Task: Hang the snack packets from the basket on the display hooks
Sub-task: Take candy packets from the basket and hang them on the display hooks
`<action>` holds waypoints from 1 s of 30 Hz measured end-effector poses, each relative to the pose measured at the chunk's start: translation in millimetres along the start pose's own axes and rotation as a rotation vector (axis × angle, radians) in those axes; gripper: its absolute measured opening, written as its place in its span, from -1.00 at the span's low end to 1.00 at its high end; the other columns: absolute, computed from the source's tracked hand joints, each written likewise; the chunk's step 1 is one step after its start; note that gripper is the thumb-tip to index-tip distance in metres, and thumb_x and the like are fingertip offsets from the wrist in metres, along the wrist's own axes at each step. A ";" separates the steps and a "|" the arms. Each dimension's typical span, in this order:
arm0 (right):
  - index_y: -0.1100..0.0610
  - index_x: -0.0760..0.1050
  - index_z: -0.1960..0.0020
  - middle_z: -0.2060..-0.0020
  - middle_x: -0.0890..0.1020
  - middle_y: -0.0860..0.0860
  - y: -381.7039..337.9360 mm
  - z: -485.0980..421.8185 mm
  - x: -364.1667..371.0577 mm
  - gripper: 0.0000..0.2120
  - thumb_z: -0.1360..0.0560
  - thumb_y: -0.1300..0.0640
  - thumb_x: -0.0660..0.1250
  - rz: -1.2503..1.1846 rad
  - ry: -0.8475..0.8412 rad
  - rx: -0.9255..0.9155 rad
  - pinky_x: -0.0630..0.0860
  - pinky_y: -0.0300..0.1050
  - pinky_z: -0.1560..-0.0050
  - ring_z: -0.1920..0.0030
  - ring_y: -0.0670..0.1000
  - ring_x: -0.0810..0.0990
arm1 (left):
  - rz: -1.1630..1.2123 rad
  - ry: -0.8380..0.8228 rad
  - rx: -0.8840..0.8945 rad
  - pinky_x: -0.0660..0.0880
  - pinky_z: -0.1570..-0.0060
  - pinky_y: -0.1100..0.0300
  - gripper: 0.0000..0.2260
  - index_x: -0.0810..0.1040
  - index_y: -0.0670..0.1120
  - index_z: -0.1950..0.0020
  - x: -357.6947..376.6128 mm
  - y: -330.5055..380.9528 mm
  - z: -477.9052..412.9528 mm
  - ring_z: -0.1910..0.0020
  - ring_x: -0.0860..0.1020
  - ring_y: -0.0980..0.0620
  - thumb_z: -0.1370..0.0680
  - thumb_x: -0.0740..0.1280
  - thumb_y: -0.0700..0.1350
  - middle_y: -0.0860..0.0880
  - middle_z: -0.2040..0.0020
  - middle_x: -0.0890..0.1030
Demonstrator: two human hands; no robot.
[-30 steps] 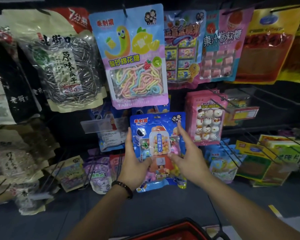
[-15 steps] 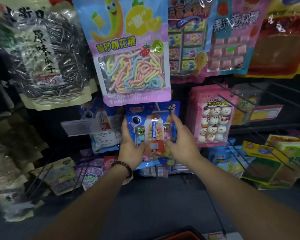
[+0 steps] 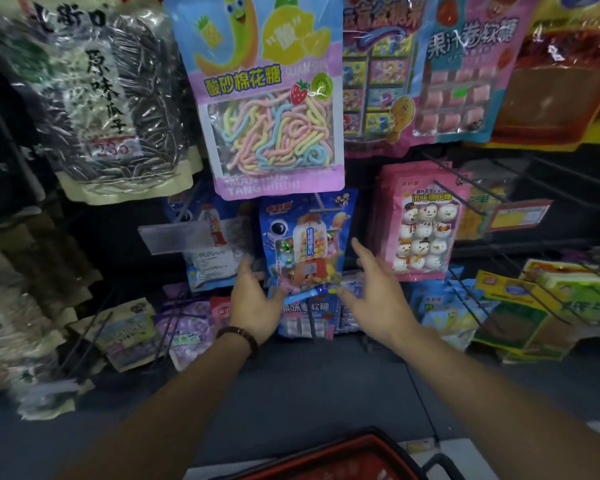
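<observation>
1. Blue snack packet: centre of frame, hanging upright on a wire hook, directly below the pastel marshmallow-rope packet and left of the pink snowman packet.
2. Left hand: at the packet's lower left, fingers relaxed and spread, gripping nothing; thumb just beside the bottom corner, contact not discernible.
3. Right hand: at the packet's lower right, fingers splayed wide, gripping nothing.
4. Red basket: bottom edge of frame, partly cut off.
5. Sunflower-seed bag: upper left of frame.
</observation>
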State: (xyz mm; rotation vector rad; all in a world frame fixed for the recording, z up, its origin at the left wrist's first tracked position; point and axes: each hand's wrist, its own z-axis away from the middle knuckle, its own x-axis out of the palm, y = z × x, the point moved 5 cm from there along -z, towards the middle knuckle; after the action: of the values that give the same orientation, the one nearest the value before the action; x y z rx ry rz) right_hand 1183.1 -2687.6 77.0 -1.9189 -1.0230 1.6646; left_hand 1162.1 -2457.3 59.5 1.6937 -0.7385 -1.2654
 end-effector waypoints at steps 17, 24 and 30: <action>0.09 0.70 -0.03 -0.01 0.76 0.04 151.9 317.9 166.5 -0.89 -0.55 0.07 0.49 0.005 -0.368 0.724 0.55 -0.16 -0.10 -0.12 0.09 0.71 | -0.526 -0.725 -0.034 0.54 -0.22 0.11 -0.82 0.63 0.06 -0.21 -1.8 -172.9 280.2 -0.16 0.64 0.06 -0.61 0.39 -0.04 0.07 -0.16 0.69; 0.11 0.49 -0.46 -0.35 0.62 0.14 183.6 352.1 206.3 -0.51 -0.59 -0.06 0.42 0.153 -0.766 0.822 0.52 -0.11 -0.17 -0.33 0.16 0.62 | -0.519 -0.851 -0.147 0.54 -0.15 0.15 -0.79 0.63 0.07 -0.23 17.3 -205.0 293.2 -0.17 0.64 -0.01 -0.66 0.28 0.03 0.02 -0.19 0.70; 0.14 0.28 -0.64 -0.49 0.51 0.18 207.1 349.7 225.2 -0.34 -0.60 0.15 0.43 0.058 -0.790 1.005 0.56 0.03 -0.35 -0.40 0.18 0.57 | -0.461 -0.936 -0.106 0.18 -0.06 0.71 -0.63 0.48 0.34 -0.42 30.5 -212.2 300.9 -0.19 0.58 0.32 -0.67 0.33 -0.01 0.12 -0.32 0.60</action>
State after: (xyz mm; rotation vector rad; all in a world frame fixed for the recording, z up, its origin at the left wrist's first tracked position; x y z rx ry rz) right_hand 905.8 -2712.1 -295.0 -0.6455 -0.1820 2.3728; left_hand 877.0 -2476.7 -174.7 1.1534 -0.7854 -2.4336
